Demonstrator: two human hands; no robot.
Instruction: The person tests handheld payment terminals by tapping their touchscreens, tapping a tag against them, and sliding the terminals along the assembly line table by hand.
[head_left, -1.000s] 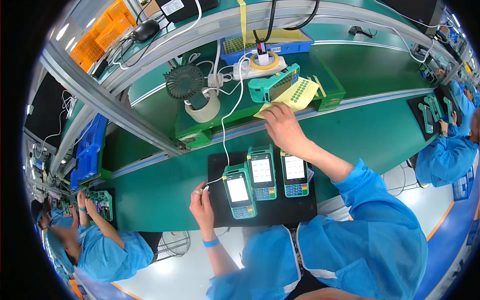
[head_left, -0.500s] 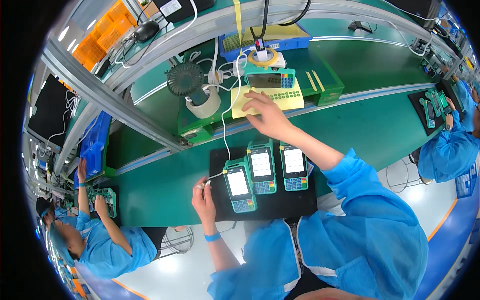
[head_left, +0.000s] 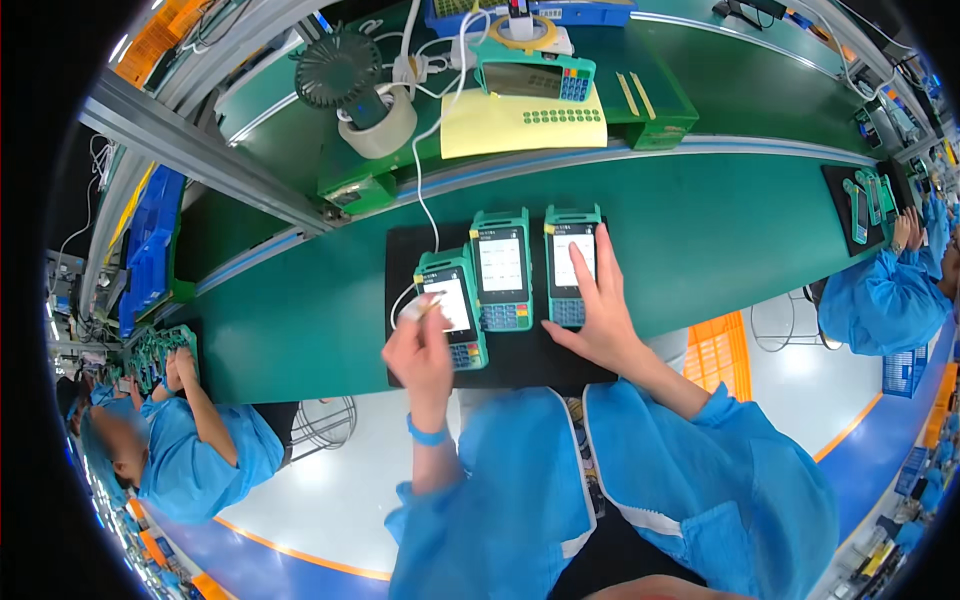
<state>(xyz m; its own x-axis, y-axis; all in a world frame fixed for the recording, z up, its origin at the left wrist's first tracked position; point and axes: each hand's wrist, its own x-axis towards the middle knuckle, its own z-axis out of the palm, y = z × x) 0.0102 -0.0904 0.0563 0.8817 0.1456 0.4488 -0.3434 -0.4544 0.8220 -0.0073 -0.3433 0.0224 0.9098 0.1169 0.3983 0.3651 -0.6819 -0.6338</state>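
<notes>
Two terminals (head_left: 457, 298) — partly behind hands (head_left: 606, 325) | white cable (head_left: 420, 185) — end unclear

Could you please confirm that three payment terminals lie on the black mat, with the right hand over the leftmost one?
Not quite: the head view shows the right hand over the rightmost payment terminal, not the leftmost; three payment terminals do lie on the black mat.

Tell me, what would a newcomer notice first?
Probably three green handheld terminals with bright screens, side by side on a black mat. The left hand pinches a white object by the leftmost; the right hand is over the rightmost. Behind them, a yellow sheet with green dots lies beside a dark fan.
</notes>
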